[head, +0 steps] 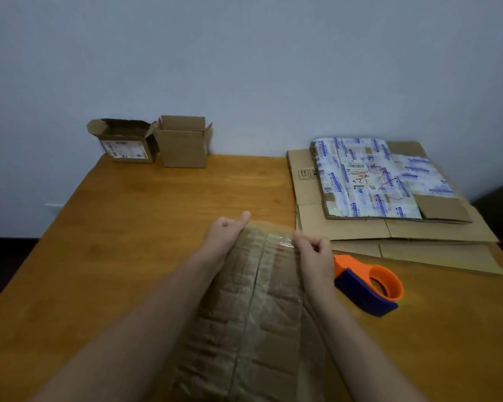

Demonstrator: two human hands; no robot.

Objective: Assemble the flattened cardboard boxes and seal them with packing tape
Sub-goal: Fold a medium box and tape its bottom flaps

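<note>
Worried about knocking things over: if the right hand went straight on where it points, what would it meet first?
Probably nothing: the right hand points across the table, between the plain open box and the flattened cardboard stack, to the wall. Depth is unclear.

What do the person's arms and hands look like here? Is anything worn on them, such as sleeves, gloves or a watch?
Both arms are bare: no sleeve shows on the left forearm or the right forearm. The left hand and the right hand wear no gloves, and no watch, bracelet or ring shows.
</note>
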